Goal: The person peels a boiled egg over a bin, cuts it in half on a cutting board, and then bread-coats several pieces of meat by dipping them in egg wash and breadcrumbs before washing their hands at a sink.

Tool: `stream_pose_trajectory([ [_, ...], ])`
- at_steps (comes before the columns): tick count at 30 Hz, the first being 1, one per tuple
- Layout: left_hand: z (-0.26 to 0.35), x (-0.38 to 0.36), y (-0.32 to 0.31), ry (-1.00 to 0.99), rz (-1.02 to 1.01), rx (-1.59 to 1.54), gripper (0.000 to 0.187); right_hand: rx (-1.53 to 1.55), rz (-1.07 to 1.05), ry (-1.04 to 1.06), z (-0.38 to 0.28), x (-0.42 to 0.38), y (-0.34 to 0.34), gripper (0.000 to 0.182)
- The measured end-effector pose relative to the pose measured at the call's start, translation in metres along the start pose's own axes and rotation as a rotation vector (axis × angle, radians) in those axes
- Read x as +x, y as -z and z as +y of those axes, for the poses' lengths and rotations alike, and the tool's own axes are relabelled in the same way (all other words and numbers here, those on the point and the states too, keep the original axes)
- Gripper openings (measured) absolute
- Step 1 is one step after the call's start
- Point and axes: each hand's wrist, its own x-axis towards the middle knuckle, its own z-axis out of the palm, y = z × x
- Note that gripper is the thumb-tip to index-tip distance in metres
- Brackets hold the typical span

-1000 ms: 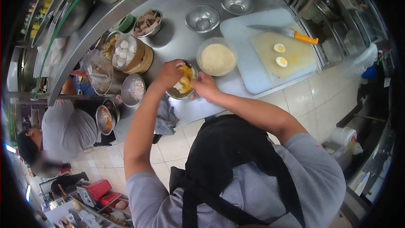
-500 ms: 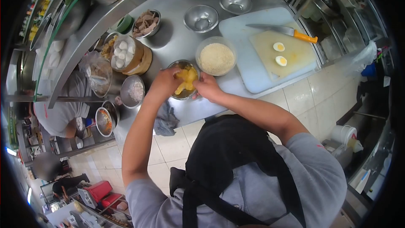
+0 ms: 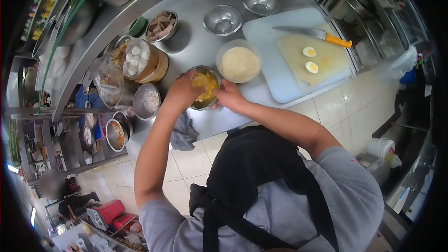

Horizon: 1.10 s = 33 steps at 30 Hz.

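Note:
A small metal bowl [image 3: 206, 107] holds yellow pieces [image 3: 205, 84] in yellow liquid that looks like beaten egg. My left hand [image 3: 184, 91] dips into its left side, with the fingertips hidden among the pieces. At the right rim, my right hand [image 3: 229, 96] grips the bowl, thumb on the edge and fingers underneath. Just beyond it stands a clear bowl of pale crumbs [image 3: 239, 64]. To the left, another metal bowl [image 3: 147, 101] contains some white flour-like stuff, and a grey cloth [image 3: 184, 133] lies by the counter's front edge.
A white cutting board [image 3: 261, 42] at the right carries an orange-handled knife [image 3: 317, 33] and two egg halves [image 3: 310, 59]. Two metal bowls [image 3: 222, 20] sit behind. At the left are a tub of white balls [image 3: 136, 59], sliced meat [image 3: 162, 25] and a bagged container [image 3: 108, 86].
My left hand has sunk lower into the bowl, and the yellow pieces sit deeper in the liquid. My right hand keeps its grip. The person in grey at the left has gone from view.

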Motion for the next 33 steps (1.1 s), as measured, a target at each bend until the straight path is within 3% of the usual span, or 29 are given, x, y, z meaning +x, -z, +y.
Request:
stream_pose_trajectory([
  [2,-0.011,-0.004,-0.009,-0.206,-0.072,0.031,0.052,-0.047,-0.020,-0.045,0.007,0.007,0.001,0.019],
  [3,-0.015,-0.001,-0.014,-0.208,-0.074,0.031,0.052,-0.046,-0.018,-0.045,0.011,0.010,0.002,0.019],
  [5,-0.020,0.006,-0.023,-0.728,0.017,0.354,0.053,-0.018,-0.039,0.022,0.016,0.010,0.004,0.022],
  [6,-0.021,0.012,-0.028,-0.727,0.015,0.352,0.053,-0.019,-0.038,0.020,0.017,0.012,0.004,0.022],
  [8,-0.012,0.023,-0.032,-0.325,-0.181,0.335,0.047,-0.036,-0.042,-0.032,0.017,0.015,0.002,0.024],
  [9,-0.011,0.026,-0.030,-0.324,-0.179,0.334,0.047,-0.038,-0.043,-0.031,0.017,0.014,0.002,0.024],
  [11,0.004,0.024,-0.010,-0.016,-0.136,0.272,0.034,-0.077,-0.037,-0.042,0.008,0.009,0.000,0.023],
  [15,0.000,0.007,0.011,-0.074,0.025,0.077,0.035,-0.093,-0.033,-0.070,0.000,0.006,-0.002,0.023],
  [17,-0.001,0.004,0.011,0.035,-0.236,0.059,0.037,-0.060,-0.062,-0.053,0.003,0.005,-0.002,0.022],
  [18,-0.005,0.001,0.000,0.035,-0.237,0.059,0.037,-0.059,-0.061,-0.054,0.004,0.006,-0.002,0.022],
  [19,-0.013,-0.001,-0.019,-0.204,-0.037,0.049,0.036,-0.053,-0.055,-0.029,0.008,0.008,-0.001,0.021],
  [21,-0.021,0.003,-0.040,-0.446,0.163,0.034,0.035,-0.047,-0.043,-0.005,0.016,0.011,0.001,0.021],
  [23,-0.018,0.011,-0.043,-0.292,-0.059,0.121,0.043,0.000,0.012,0.031,0.018,0.010,0.000,0.027],
  [27,-0.025,0.012,-0.017,-0.062,-0.214,0.285,0.057,-0.071,-0.053,-0.062,0.006,0.004,0.004,0.023],
  [29,-0.035,0.006,-0.016,-0.256,-0.136,0.254,0.056,-0.126,-0.049,-0.088,0.002,0.004,0.002,0.022],
  [30,-0.035,0.001,-0.024,-0.253,-0.133,0.253,0.056,-0.128,-0.052,-0.088,0.002,0.003,0.000,0.022],
  [33,-0.017,-0.005,-0.046,-0.497,0.209,0.210,0.042,-0.067,-0.018,0.008,0.014,0.011,0.001,0.026],
])
